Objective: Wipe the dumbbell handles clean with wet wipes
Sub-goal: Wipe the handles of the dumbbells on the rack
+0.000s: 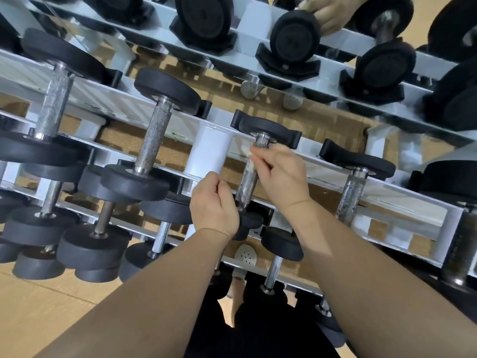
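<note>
— Where are you working?
— White dumbbell rack [211, 151] against a mirror. My right hand [281, 174] pinches the wet wipe [249, 153] on the handle [247, 184], at its far end. My left hand [214, 202] is curled by its near end, grip unclear.
— Next?
— I'm mid-wipe, so I'd drag the wipe down the knurling. No readable writing.

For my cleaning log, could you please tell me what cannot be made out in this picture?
Head view:
wet wipe: mostly hidden inside the grip of the right hand; only a white scrap shows.
dumbbell handle: lower end hidden behind the left hand; whether that grip closes on it is unclear.
handle's cleanliness: too fine to judge.
</note>
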Demonstrator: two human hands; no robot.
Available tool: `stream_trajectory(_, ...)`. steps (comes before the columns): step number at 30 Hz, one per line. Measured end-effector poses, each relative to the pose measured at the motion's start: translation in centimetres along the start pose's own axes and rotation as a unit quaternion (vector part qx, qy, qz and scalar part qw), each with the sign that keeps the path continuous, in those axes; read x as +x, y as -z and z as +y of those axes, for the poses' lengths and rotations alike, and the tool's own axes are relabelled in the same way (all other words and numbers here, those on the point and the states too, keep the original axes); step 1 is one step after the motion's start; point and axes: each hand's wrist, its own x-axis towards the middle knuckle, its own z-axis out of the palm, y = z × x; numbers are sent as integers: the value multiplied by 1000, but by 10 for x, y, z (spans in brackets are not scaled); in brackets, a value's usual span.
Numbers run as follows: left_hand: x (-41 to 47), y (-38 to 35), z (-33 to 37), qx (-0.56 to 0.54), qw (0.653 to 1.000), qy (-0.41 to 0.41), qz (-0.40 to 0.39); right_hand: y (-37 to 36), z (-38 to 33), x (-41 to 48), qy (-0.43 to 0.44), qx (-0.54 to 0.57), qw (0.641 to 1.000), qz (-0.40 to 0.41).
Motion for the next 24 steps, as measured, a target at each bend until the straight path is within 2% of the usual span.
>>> stream_trajectory(4, 1, 0, 0, 0, 1000, -4, 3, 7, 1, -36, 94, 5, 990, -103)
stream_trajectory(6, 0, 0, 0, -6, 1000, -3, 4, 9, 3, -29, 120, -13, 985, -123)
stream_trajectory(8, 0, 0, -1, -12, 1000, -1, 4, 7, 5, -11, 113, -33, 989, -85)
stream_trajectory(10, 0, 0, 0, -11, 1000, 0, 2, 7, 6, 7, 50, -26, 998, -23)
stream_trajectory(12, 0, 0, 0, -6, 1000, 0, 0, 6, 5, 8, 14, -23, 1000, 3)
stream_trajectory(14, 1, 0, 0, -6, 1000, -1, -2, 3, 2, -13, 48, -39, 998, -11)
stream_trajectory(17, 1, 0, -1, -8, 1000, -5, 0, 3, -2, -43, 98, -1, 992, -85)
stream_trajectory(20, 1, -1, -2, -6, 1000, 1, 0, 5, 2, -26, 112, -20, 990, -84)
stream_trajectory(24, 1, 1, 1, -8, 1000, 8, -10, 5, 5, 11, -2, -20, 1000, 3)
